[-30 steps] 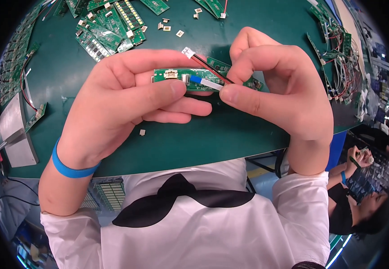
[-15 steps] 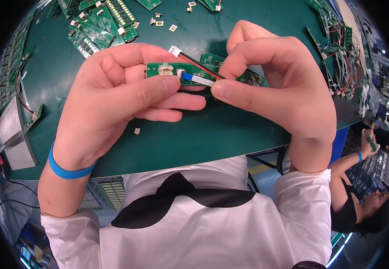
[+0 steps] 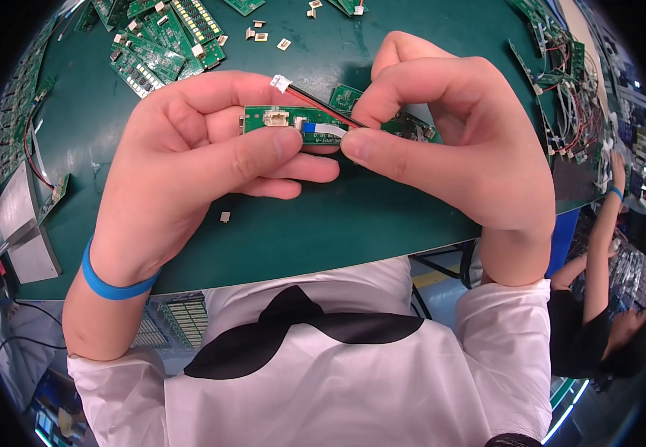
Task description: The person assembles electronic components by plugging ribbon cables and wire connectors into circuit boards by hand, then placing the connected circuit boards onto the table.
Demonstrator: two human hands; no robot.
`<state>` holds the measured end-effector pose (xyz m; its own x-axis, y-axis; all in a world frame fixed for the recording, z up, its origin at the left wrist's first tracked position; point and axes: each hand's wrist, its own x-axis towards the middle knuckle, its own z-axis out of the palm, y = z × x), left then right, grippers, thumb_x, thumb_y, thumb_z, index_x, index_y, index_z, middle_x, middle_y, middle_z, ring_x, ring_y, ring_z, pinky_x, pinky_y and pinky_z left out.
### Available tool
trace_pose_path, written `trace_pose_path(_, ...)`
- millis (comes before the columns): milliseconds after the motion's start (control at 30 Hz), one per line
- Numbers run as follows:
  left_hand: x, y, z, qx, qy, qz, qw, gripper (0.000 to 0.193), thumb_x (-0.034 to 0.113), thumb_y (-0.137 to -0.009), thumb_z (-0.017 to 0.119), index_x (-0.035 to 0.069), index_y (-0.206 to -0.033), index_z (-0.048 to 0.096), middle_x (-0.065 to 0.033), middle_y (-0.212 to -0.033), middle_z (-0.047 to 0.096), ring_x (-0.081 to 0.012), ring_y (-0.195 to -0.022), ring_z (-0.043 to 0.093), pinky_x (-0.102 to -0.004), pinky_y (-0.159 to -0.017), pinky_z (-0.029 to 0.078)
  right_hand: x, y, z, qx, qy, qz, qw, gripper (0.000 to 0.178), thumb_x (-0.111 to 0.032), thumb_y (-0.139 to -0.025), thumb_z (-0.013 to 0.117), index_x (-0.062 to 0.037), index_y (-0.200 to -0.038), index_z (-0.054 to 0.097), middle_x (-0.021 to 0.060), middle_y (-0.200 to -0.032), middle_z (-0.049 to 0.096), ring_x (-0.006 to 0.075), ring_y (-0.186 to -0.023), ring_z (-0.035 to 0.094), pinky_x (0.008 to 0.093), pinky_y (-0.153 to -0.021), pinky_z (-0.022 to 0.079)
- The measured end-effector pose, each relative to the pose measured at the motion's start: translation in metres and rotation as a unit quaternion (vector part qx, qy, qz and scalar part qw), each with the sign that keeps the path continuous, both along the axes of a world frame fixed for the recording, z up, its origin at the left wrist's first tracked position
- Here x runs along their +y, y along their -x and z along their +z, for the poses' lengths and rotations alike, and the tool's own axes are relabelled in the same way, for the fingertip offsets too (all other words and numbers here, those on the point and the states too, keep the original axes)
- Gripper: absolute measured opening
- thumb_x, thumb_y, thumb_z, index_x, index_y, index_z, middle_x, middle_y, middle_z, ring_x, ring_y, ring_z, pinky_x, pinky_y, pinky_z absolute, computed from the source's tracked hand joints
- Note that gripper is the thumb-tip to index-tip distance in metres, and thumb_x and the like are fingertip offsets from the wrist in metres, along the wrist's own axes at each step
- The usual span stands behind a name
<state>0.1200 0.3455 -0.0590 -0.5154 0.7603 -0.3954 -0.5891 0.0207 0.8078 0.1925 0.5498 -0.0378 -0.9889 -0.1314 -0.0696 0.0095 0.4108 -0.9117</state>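
my left hand (image 3: 181, 160) pinches the board (image 3: 298, 112), my right hand (image 3: 453, 141) the ribbon (image 3: 326, 129)
both seem light, fragile; best held by edges

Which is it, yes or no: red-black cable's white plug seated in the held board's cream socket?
No, the white plug is beyond the far edge of the green board, apart from the cream socket.

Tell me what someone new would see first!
In the middle, probably the left hand holding a green board and the right hand pinching a white ribbon. Then the blue band around the left wrist, and the pile of green boards at upper left.
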Motion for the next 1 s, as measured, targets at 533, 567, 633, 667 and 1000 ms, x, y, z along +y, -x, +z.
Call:
trace_pose_path(533,0.004,-0.005,-0.006,0.119,0.000,0.039,0.992,0.015,-0.003,-0.083,0.055,-0.002,-0.098,0.053,-0.0112,-0.089,0.066,-0.0170,-0.078,0.067,-0.0246,-0.072,0.054,-0.008,-0.002,-0.006,0.112,-0.121,0.020,0.986,0.011,0.002,-0.070,0.069,-0.0018,-0.077,0.060,0.0022,-0.071,0.050,0.0139,-0.071,0.045,0.0257,-0.062,0.034)
trace_pose_path(567,0.004,-0.005,-0.005,0.138,0.013,0.043,0.989,0.014,-0.004,-0.083,0.055,-0.002,-0.097,0.053,-0.0106,-0.087,0.066,-0.0170,-0.078,0.067,-0.0245,-0.072,0.053,-0.009,-0.001,-0.006,0.122,-0.134,0.024,0.983,0.012,0.002,-0.070,0.069,-0.0020,-0.077,0.060,0.0025,-0.072,0.051,0.0143,-0.071,0.046,0.0258,-0.063,0.034)
trace_pose_path(633,0.003,-0.005,-0.004,0.135,0.018,0.043,0.990,0.014,-0.003,-0.082,0.056,-0.002,-0.096,0.053,-0.0101,-0.085,0.066,-0.0173,-0.077,0.067,-0.0244,-0.071,0.053,-0.011,-0.001,-0.004,0.122,-0.139,0.028,0.982,0.011,0.001,-0.071,0.069,-0.0018,-0.077,0.060,0.0027,-0.073,0.052,0.0140,-0.072,0.047,0.0255,-0.063,0.035)
trace_pose_path(667,0.003,-0.004,-0.004,0.130,0.023,0.041,0.990,0.014,-0.003,-0.082,0.057,-0.002,-0.095,0.053,-0.0096,-0.084,0.066,-0.0175,-0.077,0.067,-0.0243,-0.071,0.053,-0.011,-0.001,-0.003,0.119,-0.144,0.030,0.982,0.010,0.000,-0.073,0.069,-0.0016,-0.077,0.060,0.0029,-0.074,0.052,0.0136,-0.073,0.048,0.0251,-0.064,0.035)
trace_pose_path(1000,-0.003,0.007,0.011,0.081,-0.001,0.056,0.995,0.030,0.003,-0.084,0.059,-0.005,-0.112,0.054,-0.0141,-0.086,0.067,-0.0175,-0.073,0.067,-0.0245,-0.069,0.054,0.001,0.016,-0.012,0.138,0.147,-0.116,0.973,0.022,-0.002,-0.089,0.056,0.0038,-0.108,0.063,0.0116,-0.107,0.063,0.0139,-0.087,0.059,0.0259,-0.076,0.046)
